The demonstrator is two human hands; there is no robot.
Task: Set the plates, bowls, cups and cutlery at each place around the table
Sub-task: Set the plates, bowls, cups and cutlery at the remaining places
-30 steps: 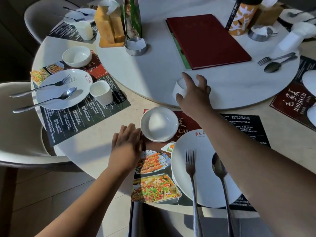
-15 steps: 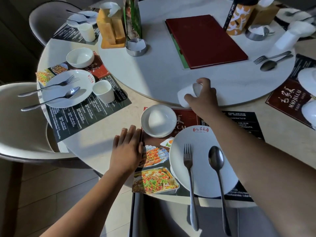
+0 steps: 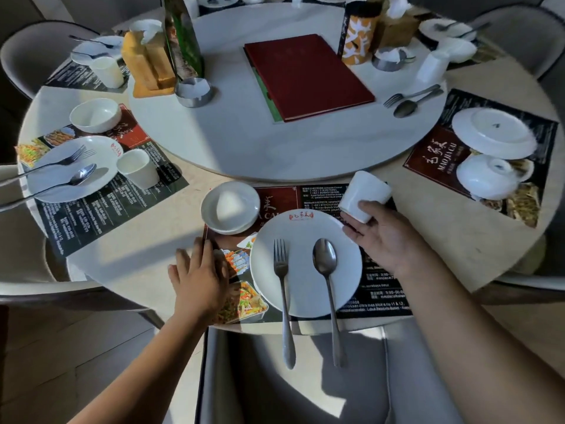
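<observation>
My right hand (image 3: 383, 237) grips a white cup (image 3: 363, 194), tilted on its side in the air above the right part of the near placemat (image 3: 379, 289). My left hand (image 3: 200, 272) rests flat on that mat's left edge. A white plate (image 3: 305, 228) lies on the mat with a fork (image 3: 282, 289) and a spoon (image 3: 327, 280) across it. Left of the plate's far edge sits a white bowl (image 3: 230, 208). The place at the left has a plate (image 3: 101, 154), bowl (image 3: 95, 114), cup (image 3: 136, 169) and cutlery.
A round turntable (image 3: 244, 139) fills the middle, carrying a red menu book (image 3: 305, 76), ashtrays, tissue boxes, a loose fork and spoon (image 3: 409, 101) and a cup (image 3: 432, 67). On the right mat lie an upturned plate (image 3: 493, 133) and bowl (image 3: 486, 175). Chairs ring the table.
My right hand lifted the cup off the turntable's near edge and carried it right and toward me, turning it on its side. My left hand stayed on the mat's edge.
</observation>
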